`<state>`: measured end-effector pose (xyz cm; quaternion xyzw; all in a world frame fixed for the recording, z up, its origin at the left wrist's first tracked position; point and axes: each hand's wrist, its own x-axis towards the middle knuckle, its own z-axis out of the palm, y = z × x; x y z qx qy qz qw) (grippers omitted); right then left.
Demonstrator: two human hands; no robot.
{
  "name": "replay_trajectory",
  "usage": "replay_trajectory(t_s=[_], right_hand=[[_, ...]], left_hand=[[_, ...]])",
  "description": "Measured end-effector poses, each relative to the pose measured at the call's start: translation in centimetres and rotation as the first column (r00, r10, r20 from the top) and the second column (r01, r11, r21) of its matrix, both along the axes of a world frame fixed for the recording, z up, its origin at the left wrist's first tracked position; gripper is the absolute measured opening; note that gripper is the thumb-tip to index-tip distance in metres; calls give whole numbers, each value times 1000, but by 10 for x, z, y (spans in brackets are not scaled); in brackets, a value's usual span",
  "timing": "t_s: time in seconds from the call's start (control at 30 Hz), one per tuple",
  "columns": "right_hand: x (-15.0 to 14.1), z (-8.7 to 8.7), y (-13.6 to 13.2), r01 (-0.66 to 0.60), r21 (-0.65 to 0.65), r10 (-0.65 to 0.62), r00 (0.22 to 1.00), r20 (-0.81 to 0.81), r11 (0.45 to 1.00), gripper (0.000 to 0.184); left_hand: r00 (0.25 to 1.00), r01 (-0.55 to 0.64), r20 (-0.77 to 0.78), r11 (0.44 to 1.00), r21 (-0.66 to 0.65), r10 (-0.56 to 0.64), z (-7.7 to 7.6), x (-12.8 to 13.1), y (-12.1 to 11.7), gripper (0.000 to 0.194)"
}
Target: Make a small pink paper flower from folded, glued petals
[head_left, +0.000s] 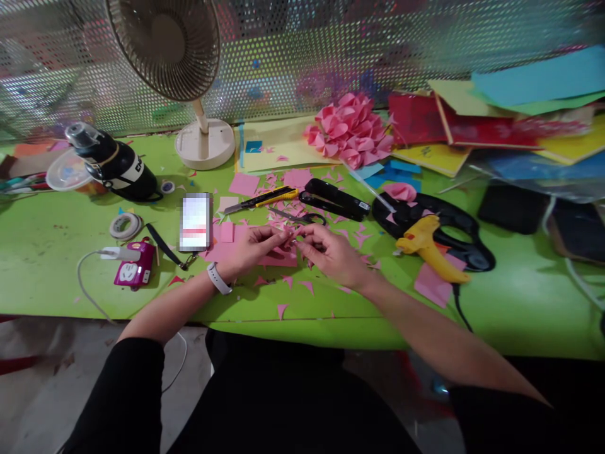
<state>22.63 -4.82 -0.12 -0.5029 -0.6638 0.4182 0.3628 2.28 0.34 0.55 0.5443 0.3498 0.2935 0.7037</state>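
Over the middle of the green table, my left hand (258, 247) pinches a small piece of pink paper (292, 237) between thumb and fingers. From the other side my right hand (329, 253) closes on the same piece, its fingertips almost touching the left ones. The fingers hide most of the paper's shape. Just behind the hands lie scissors (309, 219), a yellow-and-black utility knife (278, 197) and a black stapler (334, 200). Pink sheets (227, 232) and many cut scraps (307, 287) surround both hands. A ball of folded pink petals (350, 131) rests farther back.
A yellow glue gun (431, 249) lies on a black holder (466, 230) at the right, its cord hanging off the front edge. A phone (195, 222), tape roll (125, 226), purple power adapter (135, 263), black bottle (116, 165) and fan (204, 145) stand left.
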Motion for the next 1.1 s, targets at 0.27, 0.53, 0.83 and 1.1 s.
replay_trajectory(t_s=[0.27, 0.53, 0.83, 1.1], right_hand=[[-7, -6, -2, 78, 85, -60, 979, -194, 993, 19], [-7, -8, -1, 133, 13, -122, 937, -327, 991, 19], [-7, 4, 2, 156, -103, -185, 895, -407, 982, 30], [-7, 5, 1, 144, -130, -185, 898, -400, 981, 33]], left_hand=[[1000, 23, 15, 999, -38, -23, -3, 1, -1, 44], [1000, 12, 5, 999, -40, -12, -1, 1, -3, 45], [998, 61, -26, 996, -63, -63, -4, 2, -3, 52], [999, 50, -9, 999, 10, -50, -6, 1, -3, 49]])
